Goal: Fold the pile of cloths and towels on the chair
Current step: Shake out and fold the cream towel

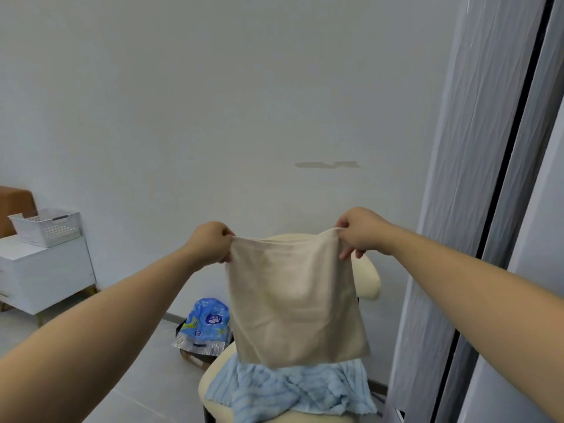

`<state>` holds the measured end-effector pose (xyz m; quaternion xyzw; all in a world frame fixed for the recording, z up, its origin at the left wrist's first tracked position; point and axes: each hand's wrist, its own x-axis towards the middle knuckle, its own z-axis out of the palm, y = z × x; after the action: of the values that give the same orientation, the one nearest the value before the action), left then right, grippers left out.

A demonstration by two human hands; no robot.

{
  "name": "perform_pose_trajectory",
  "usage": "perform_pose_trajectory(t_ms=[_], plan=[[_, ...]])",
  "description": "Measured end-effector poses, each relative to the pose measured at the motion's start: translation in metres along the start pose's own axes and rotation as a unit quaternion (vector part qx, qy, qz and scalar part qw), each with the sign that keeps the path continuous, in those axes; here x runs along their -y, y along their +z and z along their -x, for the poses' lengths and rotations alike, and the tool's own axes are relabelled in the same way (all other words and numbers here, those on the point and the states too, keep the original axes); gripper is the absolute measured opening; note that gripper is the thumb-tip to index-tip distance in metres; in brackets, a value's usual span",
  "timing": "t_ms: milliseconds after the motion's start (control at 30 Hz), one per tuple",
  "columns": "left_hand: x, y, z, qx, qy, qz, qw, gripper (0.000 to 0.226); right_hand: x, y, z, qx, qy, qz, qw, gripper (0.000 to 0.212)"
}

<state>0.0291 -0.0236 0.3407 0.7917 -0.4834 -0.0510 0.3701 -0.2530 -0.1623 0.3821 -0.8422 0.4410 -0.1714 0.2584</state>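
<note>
We're early in this one, by our reckoning. We have the plain beige square cloth (pixel 294 300) up in the air, hanging flat and open in front of the cream padded chair (pixel 370 280), and no fold shows in it yet, though it may already be doubled over; from this side we can't tell. Below it, on the chair's seat, the ribbed light-blue towel (pixel 287 392) lies rumpled and unfolded. We spot no finished stack anywhere in view, so as far as we can judge, most of the work lies ahead: this cloth first, then the blue towel, and whatever else sits under it.

Now the hands. Our left hand (pixel 210 242) pinches the cloth's upper left corner, fingers curled tight around the edge. Our right hand (pixel 358 232) does the same at the upper right corner, thumb and fingers closed on the fabric. The top edge runs between them with a slight sag, and the rest hangs free, its lower edge just above the blue towel, apparently not touching it.

Off to the side, a white slotted plastic basket (pixel 45 225) sits on a white cabinet (pixel 45 273), and a blue printed plastic pack (pixel 206 326) lies on the floor beside the chair.
</note>
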Motion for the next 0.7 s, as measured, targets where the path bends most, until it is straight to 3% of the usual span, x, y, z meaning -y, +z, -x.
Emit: perform_pose_trajectory(t_ms=[100, 200, 333, 433, 567, 633, 700], plan=[[-0.026, 0.011, 0.01, 0.032, 0.046, 0.079, 0.995, 0.018, 0.01, 0.01, 0.0, -0.003, -0.006, -0.141, 0.99, 0.041], [-0.054, 0.016, 0.019, 0.035, 0.107, 0.129, 0.985, 0.011, 0.025, 0.019, 0.005, 0.015, -0.057, -0.057, 0.997, 0.051], [-0.075, 0.02, 0.025, 0.046, 0.167, 0.159, 0.972, 0.004, 0.037, 0.031, 0.009, 0.067, -0.13, -0.024, 0.989, 0.04], [-0.079, 0.022, 0.029, 0.043, 0.168, 0.184, 0.967, 0.007, 0.035, 0.034, 0.002, 0.051, -0.148, -0.015, 0.988, 0.021], [-0.062, 0.026, 0.031, 0.048, 0.129, 0.238, 0.961, 0.025, 0.038, 0.032, -0.001, 0.032, -0.169, -0.019, 0.985, 0.022], [-0.049, 0.032, 0.036, 0.106, 0.105, 0.222, 0.964, 0.044, 0.04, 0.029, -0.002, 0.011, -0.178, -0.009, 0.984, 0.02], [-0.031, 0.047, 0.044, 0.175, 0.093, 0.223, 0.954, 0.045, 0.041, 0.024, -0.003, -0.009, -0.184, -0.003, 0.983, 0.019]])
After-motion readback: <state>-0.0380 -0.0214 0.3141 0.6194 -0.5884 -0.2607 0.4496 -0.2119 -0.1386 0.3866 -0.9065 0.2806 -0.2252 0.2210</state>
